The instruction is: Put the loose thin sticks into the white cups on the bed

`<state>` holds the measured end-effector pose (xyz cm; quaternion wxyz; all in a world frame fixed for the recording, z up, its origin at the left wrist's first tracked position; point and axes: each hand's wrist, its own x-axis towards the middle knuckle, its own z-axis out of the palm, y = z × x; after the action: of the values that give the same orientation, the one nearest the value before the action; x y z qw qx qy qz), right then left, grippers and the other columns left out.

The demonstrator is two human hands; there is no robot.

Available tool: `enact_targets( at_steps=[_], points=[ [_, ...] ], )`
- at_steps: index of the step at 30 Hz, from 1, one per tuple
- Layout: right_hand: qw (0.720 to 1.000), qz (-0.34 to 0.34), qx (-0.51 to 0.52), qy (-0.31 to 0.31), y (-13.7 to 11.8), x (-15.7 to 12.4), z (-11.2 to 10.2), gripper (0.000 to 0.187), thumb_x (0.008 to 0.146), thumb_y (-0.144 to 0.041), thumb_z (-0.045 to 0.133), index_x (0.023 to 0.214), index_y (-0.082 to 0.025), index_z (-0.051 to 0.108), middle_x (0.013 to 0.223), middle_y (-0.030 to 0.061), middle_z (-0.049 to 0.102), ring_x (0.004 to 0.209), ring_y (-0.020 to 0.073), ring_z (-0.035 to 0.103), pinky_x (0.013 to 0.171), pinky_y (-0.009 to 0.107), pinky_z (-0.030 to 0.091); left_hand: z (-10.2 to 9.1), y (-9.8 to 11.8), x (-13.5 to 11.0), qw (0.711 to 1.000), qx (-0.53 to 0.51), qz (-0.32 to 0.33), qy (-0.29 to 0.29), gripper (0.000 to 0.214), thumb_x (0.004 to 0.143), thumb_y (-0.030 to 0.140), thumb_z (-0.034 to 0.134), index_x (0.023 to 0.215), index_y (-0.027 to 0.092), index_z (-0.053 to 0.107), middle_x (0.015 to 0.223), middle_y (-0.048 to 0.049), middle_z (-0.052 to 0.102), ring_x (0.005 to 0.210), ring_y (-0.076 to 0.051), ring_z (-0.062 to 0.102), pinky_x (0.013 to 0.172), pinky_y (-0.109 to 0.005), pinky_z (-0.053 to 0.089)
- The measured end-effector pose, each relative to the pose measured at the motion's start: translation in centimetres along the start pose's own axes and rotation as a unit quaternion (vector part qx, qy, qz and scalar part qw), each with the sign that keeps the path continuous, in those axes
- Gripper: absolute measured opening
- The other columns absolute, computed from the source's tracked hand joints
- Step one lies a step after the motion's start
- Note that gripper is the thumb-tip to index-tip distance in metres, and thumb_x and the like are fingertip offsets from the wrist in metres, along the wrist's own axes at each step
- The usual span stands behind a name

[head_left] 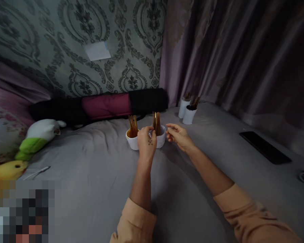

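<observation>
Two white cups stand side by side on the grey bedsheet [96,175], each with several brown sticks upright in it. My left hand [147,141] is at the front of them, its fingers curled against the right cup [161,137] and partly hiding it. The left cup [132,139] has an orange inside. My right hand [178,136] hovers just right of the right cup with its fingers loosely apart and nothing in them. Whether the left hand truly grips the cup is hard to see.
Two more white cups with sticks [188,113] stand farther back on the right. A dark phone [264,146] lies at the right. A maroon and black bolster [108,105] runs along the wall. Soft toys [35,138] lie at the left.
</observation>
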<state>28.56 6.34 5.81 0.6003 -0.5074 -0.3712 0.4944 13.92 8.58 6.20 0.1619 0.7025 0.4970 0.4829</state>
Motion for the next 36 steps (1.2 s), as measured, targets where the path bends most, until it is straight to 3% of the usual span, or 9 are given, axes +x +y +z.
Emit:
enact_targets(
  at_steps=[7, 15, 23, 29, 36],
  points=[
    [0.997, 0.028, -0.056, -0.043, 0.2, -0.6, 0.6, 0.033, 0.077, -0.029, 0.056, 0.109, -0.020, 0.052, 0.065, -0.0027, 0.056, 0.048, 0.0058, 0.051, 0.041, 0.017, 0.043, 0.0, 0.3, -0.1, 0.999, 0.025, 0.030, -0.021, 0.015, 0.075, 0.015, 0.051, 0.086, 0.016, 0.061, 0.086, -0.0056, 0.062, 0.084, -0.018, 0.054, 0.079, -0.035, 0.042],
    [0.977, -0.033, -0.188, -0.092, 1.0, -0.5, 0.5, 0.036, 0.079, -0.032, 0.052, 0.112, -0.018, 0.050, 0.054, -0.0062, 0.049, 0.040, 0.0054, 0.046, 0.036, 0.016, 0.038, 0.1, 0.0, -0.5, 0.989, 0.031, 0.097, -0.106, 0.018, 0.078, 0.018, 0.048, 0.092, 0.018, 0.060, 0.106, -0.0074, 0.059, 0.105, -0.021, 0.049, 0.090, -0.039, 0.039],
    [0.957, -0.086, -0.245, -0.125, 1.5, 0.2, 0.0, 0.025, 0.081, -0.034, 0.048, 0.099, -0.018, 0.055, 0.057, -0.0044, 0.050, 0.041, 0.0062, 0.046, 0.038, 0.017, 0.037, -0.4, -0.4, -0.7, 0.972, 0.073, 0.131, -0.179, 0.024, 0.081, 0.020, 0.043, 0.094, 0.017, 0.063, 0.116, -0.0097, 0.053, 0.116, -0.024, 0.039, 0.096, -0.042, 0.035],
    [0.948, -0.110, -0.266, -0.135, 1.4, 0.2, 0.0, 0.021, 0.083, -0.034, 0.046, 0.092, -0.018, 0.055, 0.057, -0.0045, 0.048, 0.043, 0.0061, 0.046, 0.041, 0.017, 0.037, -0.4, -0.7, -0.7, 0.973, 0.083, 0.140, -0.162, 0.023, 0.080, 0.017, 0.044, 0.091, 0.017, 0.065, 0.114, -0.0098, 0.054, 0.112, -0.024, 0.041, 0.095, -0.043, 0.035],
    [0.930, -0.120, -0.313, -0.152, 1.6, 0.4, -0.5, 0.023, 0.082, -0.035, 0.048, 0.097, -0.019, 0.055, 0.056, -0.0053, 0.049, 0.044, 0.0061, 0.046, 0.042, 0.017, 0.037, 0.0, -0.6, -0.7, 0.976, 0.089, 0.151, -0.128, 0.023, 0.082, 0.020, 0.043, 0.087, 0.017, 0.066, 0.110, -0.0104, 0.055, 0.106, -0.024, 0.045, 0.091, -0.042, 0.039]
  ],
)
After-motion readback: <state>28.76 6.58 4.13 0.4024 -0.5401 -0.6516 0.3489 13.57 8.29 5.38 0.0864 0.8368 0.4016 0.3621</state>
